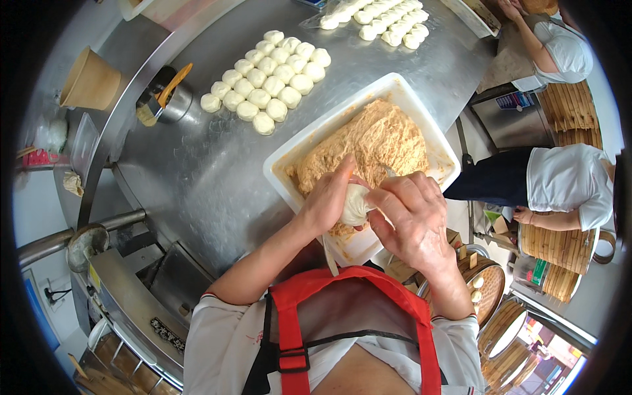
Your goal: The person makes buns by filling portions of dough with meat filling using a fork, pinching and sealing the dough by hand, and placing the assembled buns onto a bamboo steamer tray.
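Observation:
A pleated dough bun (354, 205) rests in my left hand (326, 197), whose thumb points up beside it. The thumb and fingers of my right hand (412, 217) pinch the gathered dough at the bun's side. Part of a metal utensil (388, 171) shows just above my right knuckles; whether that hand grips it is hard to tell. Both hands are over the near part of a white plastic tub (276, 158), which holds a large mound of minced filling (368, 138). Beyond the tub, rows of round dough pieces (266, 71) sit on the steel table (197, 163).
More dough pieces (392, 19) lie at the far edge. A metal pot (177, 101) with a brush (173, 86) stands at left. Two people (568, 182) (563, 49) are at right, near bamboo steamers (555, 242). Another steamer (493, 281) holds buns beside my right elbow.

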The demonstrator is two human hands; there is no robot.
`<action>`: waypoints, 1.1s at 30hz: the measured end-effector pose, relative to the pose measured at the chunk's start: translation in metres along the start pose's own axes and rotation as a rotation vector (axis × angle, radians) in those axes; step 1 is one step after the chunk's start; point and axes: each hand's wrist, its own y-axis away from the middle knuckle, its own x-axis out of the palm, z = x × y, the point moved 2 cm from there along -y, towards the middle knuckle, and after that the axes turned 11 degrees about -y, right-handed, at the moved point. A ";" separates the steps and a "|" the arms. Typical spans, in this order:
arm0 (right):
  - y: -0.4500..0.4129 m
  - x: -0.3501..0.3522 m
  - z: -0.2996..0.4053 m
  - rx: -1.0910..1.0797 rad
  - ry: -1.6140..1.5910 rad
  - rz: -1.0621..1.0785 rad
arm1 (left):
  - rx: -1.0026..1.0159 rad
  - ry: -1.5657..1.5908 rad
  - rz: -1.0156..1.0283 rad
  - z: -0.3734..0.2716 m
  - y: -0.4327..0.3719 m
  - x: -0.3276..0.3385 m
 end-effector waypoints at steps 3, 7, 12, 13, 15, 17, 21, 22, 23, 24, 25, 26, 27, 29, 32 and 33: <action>0.002 0.002 -0.003 -0.019 -0.003 0.017 | -0.074 0.268 0.131 0.010 -0.008 0.003; 0.009 0.005 -0.013 0.028 -0.047 -0.020 | 0.112 0.218 0.204 -0.012 0.005 -0.004; 0.005 0.000 -0.001 -0.015 -0.029 0.000 | 0.102 -0.114 0.145 -0.010 0.008 -0.005; 0.005 -0.001 0.000 -0.038 -0.005 0.003 | 0.086 -0.112 0.161 -0.009 0.007 -0.005; 0.004 -0.002 0.004 -0.060 0.011 0.025 | 0.050 -0.121 0.164 -0.012 0.008 -0.004; 0.005 -0.001 0.005 -0.081 0.026 0.047 | 0.013 -0.128 0.169 -0.011 0.008 -0.005; 0.009 0.000 0.002 -0.112 -0.010 0.101 | 0.000 -0.273 0.242 -0.003 0.002 -0.005; 0.010 0.001 0.002 -0.109 -0.024 0.113 | 0.069 -0.374 0.210 -0.002 0.001 -0.006; 0.009 0.000 0.003 -0.110 -0.025 0.117 | 0.068 -0.370 0.209 -0.003 0.000 -0.008; 0.009 -0.001 0.004 -0.113 -0.018 0.120 | 0.053 -0.390 0.268 -0.007 0.000 -0.009; 0.008 -0.001 0.005 -0.116 -0.010 0.123 | 0.039 -0.409 0.327 -0.009 0.001 -0.010; 0.007 -0.002 0.007 -0.116 -0.012 0.127 | 0.037 -0.405 0.326 -0.006 0.001 -0.009; 0.005 -0.003 0.009 -0.116 -0.021 0.160 | 0.094 -0.447 0.302 -0.003 0.001 -0.009; 0.005 -0.003 0.011 -0.116 -0.030 0.197 | 0.150 -0.485 0.277 0.001 -0.001 -0.009; 0.008 -0.001 0.012 -0.132 -0.042 0.246 | 0.121 -0.562 0.382 0.006 -0.003 -0.008; 0.007 -0.001 0.011 -0.134 -0.032 0.259 | 0.079 -0.525 0.394 0.005 -0.002 -0.007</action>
